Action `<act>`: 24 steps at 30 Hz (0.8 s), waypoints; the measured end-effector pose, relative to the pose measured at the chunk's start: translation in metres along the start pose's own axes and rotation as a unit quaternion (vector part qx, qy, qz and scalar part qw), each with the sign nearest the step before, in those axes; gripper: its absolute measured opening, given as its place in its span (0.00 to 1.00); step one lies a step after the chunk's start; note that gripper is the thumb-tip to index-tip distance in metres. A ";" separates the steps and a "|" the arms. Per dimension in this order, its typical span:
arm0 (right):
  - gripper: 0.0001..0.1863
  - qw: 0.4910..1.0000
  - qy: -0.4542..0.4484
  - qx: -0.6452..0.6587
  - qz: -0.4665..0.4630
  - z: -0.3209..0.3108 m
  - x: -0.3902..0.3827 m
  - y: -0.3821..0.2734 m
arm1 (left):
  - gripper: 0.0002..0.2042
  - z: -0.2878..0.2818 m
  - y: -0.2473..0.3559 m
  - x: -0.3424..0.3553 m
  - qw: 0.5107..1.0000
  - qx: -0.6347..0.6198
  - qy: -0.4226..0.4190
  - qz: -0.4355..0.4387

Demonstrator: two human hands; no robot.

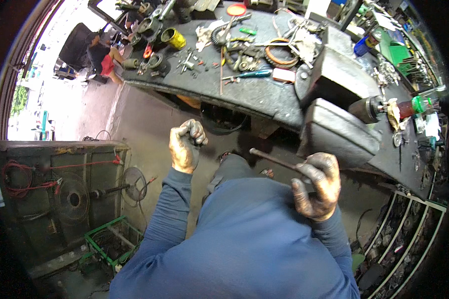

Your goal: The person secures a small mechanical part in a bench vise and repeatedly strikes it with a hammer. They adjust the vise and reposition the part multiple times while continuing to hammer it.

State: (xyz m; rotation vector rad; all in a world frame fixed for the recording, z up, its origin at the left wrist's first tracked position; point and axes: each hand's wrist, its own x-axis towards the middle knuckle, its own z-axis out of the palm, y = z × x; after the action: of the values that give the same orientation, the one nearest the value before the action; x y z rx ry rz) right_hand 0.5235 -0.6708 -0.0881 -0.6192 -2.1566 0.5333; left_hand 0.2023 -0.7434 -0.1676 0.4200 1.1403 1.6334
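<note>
Greasy and blackened, my left hand (187, 142) is curled closed in front of the bench; whatever it holds, if anything, is hidden. My right hand (318, 184), also blackened, grips a long dark metal rod (274, 159) that points up and leftward from it. A large dark grey angular metal block (338, 134) stands at the bench edge beyond my right hand. On the bench (284, 109) lie a teal-handled tool (254, 74), an orange ring (284, 60), a yellow can (172, 37) and several scattered tools and parts.
A person (102, 57) sits at the bench's far left. A dark panel (40, 209) with red cables, a disc and a green frame (105, 249) stand at left. Metal racks (408, 229) are at lower right. Cans and bottles (406, 107) crowd the bench's right end.
</note>
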 end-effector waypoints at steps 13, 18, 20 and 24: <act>0.12 0.980 -0.090 -0.083 0.155 0.107 0.036 -0.020 | 0.16 -0.134 0.020 0.042 0.997 -0.055 0.058 -0.018; 0.18 0.952 -0.182 -0.137 0.205 0.139 0.020 -0.021 | 0.16 -0.174 0.014 0.045 0.991 -0.086 0.024 -0.097; 0.17 0.950 -0.164 -0.189 0.188 0.153 0.007 -0.026 | 0.16 -0.168 0.014 0.046 0.981 -0.078 0.116 -0.137; 0.18 0.949 -0.175 -0.183 0.188 0.165 -0.032 -0.033 | 0.15 -0.170 0.021 0.044 0.984 -0.079 0.012 -0.162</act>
State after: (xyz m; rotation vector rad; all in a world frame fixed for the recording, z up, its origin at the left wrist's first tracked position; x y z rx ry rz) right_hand 0.4017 -0.7426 -0.1843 -1.2376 -2.5121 0.4703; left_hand 0.0480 -0.7838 -0.2437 0.1040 1.0281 1.4312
